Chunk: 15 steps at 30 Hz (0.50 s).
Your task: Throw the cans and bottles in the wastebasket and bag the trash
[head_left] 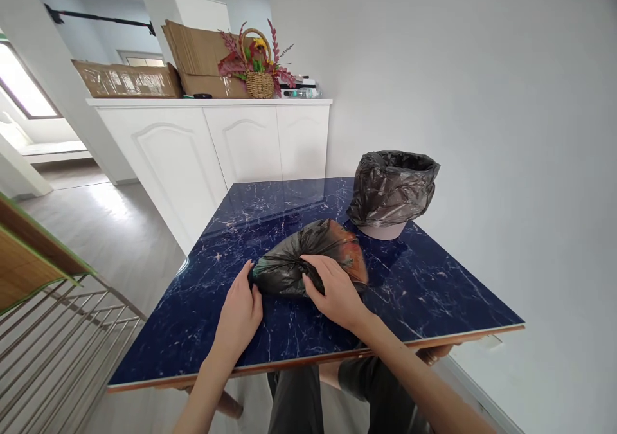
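Observation:
A filled black garbage bag (318,238) lies on the blue marbled table (207,318), with orange and green contents showing through its thin plastic. Its neck is twisted together near the middle. My right hand (335,289) pinches that gathered neck between thumb and fingers. At the bag's left end is my left hand (241,312), its thumb and fingers apart and the fingertips against the plastic. Beyond the bag, to the right, stands a light-coloured trash can (383,231) with a black liner (393,193) folded over its rim.
A white cabinet (250,138) behind the table carries cardboard boxes (128,80), a wicker basket (260,85) of artificial flowers and a plastic bottle (306,92). A metal rack (81,331) stands at the left. The white wall (472,132) borders the right side.

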### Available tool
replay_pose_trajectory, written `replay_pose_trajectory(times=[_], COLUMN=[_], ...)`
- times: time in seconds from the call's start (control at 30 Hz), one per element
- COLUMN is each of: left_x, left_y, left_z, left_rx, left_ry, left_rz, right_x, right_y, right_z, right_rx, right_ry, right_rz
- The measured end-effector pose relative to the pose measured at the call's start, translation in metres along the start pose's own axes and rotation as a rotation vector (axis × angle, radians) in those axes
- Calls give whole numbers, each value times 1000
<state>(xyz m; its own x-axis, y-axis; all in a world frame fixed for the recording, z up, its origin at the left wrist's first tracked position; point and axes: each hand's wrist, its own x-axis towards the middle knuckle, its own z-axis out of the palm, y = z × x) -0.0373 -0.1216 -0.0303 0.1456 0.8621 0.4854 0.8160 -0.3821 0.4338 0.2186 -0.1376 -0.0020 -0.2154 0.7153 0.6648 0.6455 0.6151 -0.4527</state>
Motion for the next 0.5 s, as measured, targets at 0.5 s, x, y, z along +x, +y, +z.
replay_pose_trajectory(times=[0.5], left_x=[31], left_y=[58], left_z=[-5], left_rx=[-18], left_ry=[31], left_rz=[324], right_x=[30], right_y=[47], right_z=[-35], right_rx=[109], right_ry=[-9], right_rz=[48])
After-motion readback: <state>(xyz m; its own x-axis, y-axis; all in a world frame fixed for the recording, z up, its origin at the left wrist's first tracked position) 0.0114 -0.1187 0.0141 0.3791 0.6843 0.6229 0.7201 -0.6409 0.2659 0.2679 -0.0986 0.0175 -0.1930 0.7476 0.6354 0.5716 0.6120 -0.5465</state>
